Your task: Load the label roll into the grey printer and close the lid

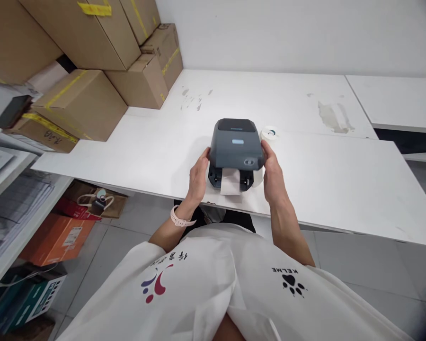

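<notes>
A dark grey label printer (234, 151) stands on the white table near its front edge. Its lid is raised a little above the black base (216, 179), so a gap shows at the front. From that gap a strip of white label paper (230, 182) hangs forward. My left hand (199, 175) grips the left side of the lid, a pink band on its wrist. On the opposite side, my right hand (272, 173) presses against the lid with its thumb on top near the edge. Most fingertips are hidden behind the printer. Just behind my right hand lies a white label roll (270, 133).
Taped cardboard boxes (80, 104) are stacked at the table's back left. The white table (326, 180) extends to the right, with worn patches near the wall. Below on the left are a shelf and an orange box (57, 239) on the floor.
</notes>
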### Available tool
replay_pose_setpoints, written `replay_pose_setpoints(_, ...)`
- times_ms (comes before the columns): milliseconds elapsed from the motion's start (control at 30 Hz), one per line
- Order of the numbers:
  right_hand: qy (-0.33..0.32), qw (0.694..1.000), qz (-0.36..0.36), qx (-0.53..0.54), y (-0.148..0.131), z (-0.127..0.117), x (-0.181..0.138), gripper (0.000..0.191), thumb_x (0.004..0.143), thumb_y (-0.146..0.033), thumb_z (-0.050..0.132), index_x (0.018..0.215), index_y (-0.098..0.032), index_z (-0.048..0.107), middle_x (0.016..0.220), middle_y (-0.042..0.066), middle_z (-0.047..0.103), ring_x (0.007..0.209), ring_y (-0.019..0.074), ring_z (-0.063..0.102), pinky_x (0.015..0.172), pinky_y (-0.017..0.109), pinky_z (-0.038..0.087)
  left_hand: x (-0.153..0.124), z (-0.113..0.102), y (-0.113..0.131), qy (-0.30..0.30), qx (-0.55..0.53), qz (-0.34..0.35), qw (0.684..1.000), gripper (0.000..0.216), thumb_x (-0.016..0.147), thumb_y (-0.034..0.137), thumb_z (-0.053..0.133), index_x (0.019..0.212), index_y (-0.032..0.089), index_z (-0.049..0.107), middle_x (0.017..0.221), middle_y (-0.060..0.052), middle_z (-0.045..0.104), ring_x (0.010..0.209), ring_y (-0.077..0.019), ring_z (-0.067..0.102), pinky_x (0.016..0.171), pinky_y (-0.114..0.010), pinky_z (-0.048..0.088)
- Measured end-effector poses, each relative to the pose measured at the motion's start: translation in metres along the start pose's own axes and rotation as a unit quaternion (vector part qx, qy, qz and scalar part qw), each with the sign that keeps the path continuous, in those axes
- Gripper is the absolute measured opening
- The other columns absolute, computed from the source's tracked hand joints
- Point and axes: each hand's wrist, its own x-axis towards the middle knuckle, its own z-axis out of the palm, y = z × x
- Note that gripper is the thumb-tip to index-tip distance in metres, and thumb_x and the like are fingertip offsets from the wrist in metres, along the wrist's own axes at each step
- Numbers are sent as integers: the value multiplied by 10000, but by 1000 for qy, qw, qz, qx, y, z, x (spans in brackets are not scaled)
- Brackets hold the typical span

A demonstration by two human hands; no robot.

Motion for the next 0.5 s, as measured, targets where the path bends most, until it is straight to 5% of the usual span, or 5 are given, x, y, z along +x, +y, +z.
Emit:
replay_pose_setpoints(133, 27, 996, -72, -44, -14, 1, 43, 767, 994, -764, 180, 1669, -409, 94, 1750, -38, 199, 1637, 323, 156, 1314, 581, 230, 36, 2, 0, 38, 54, 58, 996, 548, 1024, 561, 388, 1441, 259, 573, 1535, -78, 595, 1485, -271, 495, 1247, -473, 369)
replay_pose_setpoints(267, 75, 985, -139, -74, -21, 7, 104, 864, 955, -824, 190, 1662, -402, -72, 1759, -24, 119, 1650, 305, 75, 1327, 559, 181, 64, 8, -22, -18, 173, -17, 985, 646, 899, 341, 619, 1521, 248, 470, 1619, -120, 488, 1523, -340, 423, 1230, -521, 371)
replay_pose_setpoints(500, 65, 979, -140, -131, 4, 0, 205, 930, 906, -876, 177, 1644, -418, -159, 1749, -27, 162, 1642, 280, 148, 1312, 554, 232, 67, 19, -34, -55, 245, -83, 964, 787, 863, 273, 615, 1596, 276, 328, 1646, -123, 451, 1431, -363, 530, 1102, -490, 488)
